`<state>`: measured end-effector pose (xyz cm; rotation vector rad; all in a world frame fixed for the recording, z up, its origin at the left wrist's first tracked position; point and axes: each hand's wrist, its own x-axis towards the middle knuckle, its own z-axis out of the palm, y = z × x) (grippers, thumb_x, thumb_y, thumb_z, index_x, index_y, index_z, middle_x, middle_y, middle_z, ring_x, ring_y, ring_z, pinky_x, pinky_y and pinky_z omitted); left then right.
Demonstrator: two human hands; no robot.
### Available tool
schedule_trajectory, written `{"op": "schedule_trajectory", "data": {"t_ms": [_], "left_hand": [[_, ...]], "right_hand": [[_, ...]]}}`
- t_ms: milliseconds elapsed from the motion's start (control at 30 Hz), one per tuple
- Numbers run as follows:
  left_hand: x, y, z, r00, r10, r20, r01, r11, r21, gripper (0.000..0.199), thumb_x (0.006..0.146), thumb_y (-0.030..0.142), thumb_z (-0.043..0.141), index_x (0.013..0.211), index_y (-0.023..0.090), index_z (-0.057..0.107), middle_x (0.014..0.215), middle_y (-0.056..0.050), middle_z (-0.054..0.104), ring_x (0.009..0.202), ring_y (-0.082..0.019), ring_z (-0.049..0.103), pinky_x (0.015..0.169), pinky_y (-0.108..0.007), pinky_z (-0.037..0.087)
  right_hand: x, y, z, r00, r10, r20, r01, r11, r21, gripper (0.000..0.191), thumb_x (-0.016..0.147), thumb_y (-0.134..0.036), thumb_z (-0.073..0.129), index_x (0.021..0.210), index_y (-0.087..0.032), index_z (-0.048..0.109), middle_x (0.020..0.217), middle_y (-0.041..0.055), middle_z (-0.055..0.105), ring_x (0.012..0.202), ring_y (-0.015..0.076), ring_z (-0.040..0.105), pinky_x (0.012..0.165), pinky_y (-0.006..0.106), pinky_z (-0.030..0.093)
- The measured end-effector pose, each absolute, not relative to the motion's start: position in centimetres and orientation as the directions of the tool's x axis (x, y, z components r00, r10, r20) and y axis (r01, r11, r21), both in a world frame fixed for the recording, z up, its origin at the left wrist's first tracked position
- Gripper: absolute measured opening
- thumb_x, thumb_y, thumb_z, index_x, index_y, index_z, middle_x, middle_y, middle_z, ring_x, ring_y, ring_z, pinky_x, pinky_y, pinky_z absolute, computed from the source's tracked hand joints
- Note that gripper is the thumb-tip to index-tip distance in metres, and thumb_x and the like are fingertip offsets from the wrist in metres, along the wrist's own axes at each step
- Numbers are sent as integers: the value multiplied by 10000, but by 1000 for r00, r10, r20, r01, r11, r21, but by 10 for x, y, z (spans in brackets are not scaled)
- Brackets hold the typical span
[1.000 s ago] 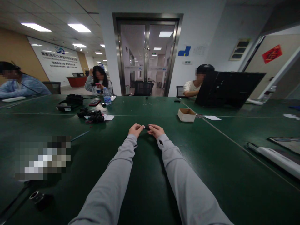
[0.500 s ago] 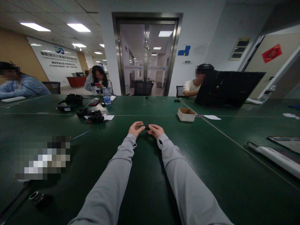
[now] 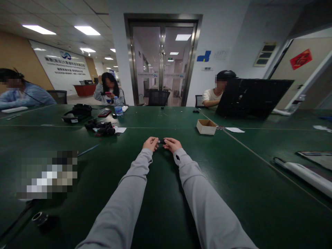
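Between my fingertips, out over the green table (image 3: 166,193), is a small black stick with a silvery end (image 3: 162,141), which resembles a USB stick. My right hand (image 3: 173,144) pinches its dark end between thumb and fingers. At the silvery end, my left hand (image 3: 150,144) is closed in a pinch, fingertips on it. The stick lies roughly level, and both its ends are partly hidden by fingers. Fine detail is too small to make out.
A small open box (image 3: 206,128) stands ahead to the right, near white paper (image 3: 234,130). Ahead left are a tangle of black gear (image 3: 101,128) and a water bottle (image 3: 118,107). A black cylinder (image 3: 43,219) is near left. A large monitor (image 3: 251,98) and several people are across the table.
My left hand has closed from spread fingers into a pinch at the stick's end. More of the stick shows between my hands, including its silvery end. My right hand has stayed in place.
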<state>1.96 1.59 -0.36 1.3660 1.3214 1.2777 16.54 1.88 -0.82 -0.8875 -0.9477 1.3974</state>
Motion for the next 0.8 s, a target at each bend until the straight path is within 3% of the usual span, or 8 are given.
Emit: {"op": "schedule_trajectory", "data": {"t_ms": [133,267,400,533,667,800], "left_hand": [[20,14,-4,-29,972,233,192,-224,956,284,647,344,614,879,182,583,701,-21,603,519,-88,497,474,-194,374],[19,13,-3,-29,982,188,160,-181,970,293,704,408,532,883,181,581,601,-1,566,465,-87,458,470,-207,364],[19,17,-7,-24,961,276,175,-268,947,282,671,330,578,912,183,581,624,12,552,481,-76,458,474,-192,358],[19,20,-10,-7,975,222,166,-217,962,282,760,345,462,951,165,565,556,21,516,425,-71,415,432,-188,328],[19,19,-8,-7,964,265,194,-259,946,252,717,291,536,938,175,575,629,17,542,486,-68,447,469,-178,349],[20,18,-7,-11,970,243,189,-237,953,249,784,318,432,917,167,578,557,23,499,467,-78,433,466,-186,346]], "right_hand": [[165,18,-8,-39,999,33,-393,15,-919,160,638,-102,717,766,-112,622,538,18,608,452,102,580,414,144,496],[165,17,-7,-46,999,25,-387,6,-922,131,670,-70,681,780,-106,620,539,25,611,457,103,584,419,143,499],[165,16,-6,-43,999,26,-383,8,-924,126,678,-62,671,783,-110,621,552,21,613,467,102,590,418,139,497],[165,16,-5,-63,998,28,-374,2,-928,127,679,-60,669,788,-105,620,544,20,611,459,100,587,416,136,498],[165,16,-5,-68,997,26,-372,-2,-928,132,675,-66,672,789,-107,620,532,12,605,455,98,586,413,131,499],[165,16,-5,-77,997,12,-369,-18,-929,137,667,-63,677,781,-113,621,569,18,619,461,98,590,417,131,502]]}}
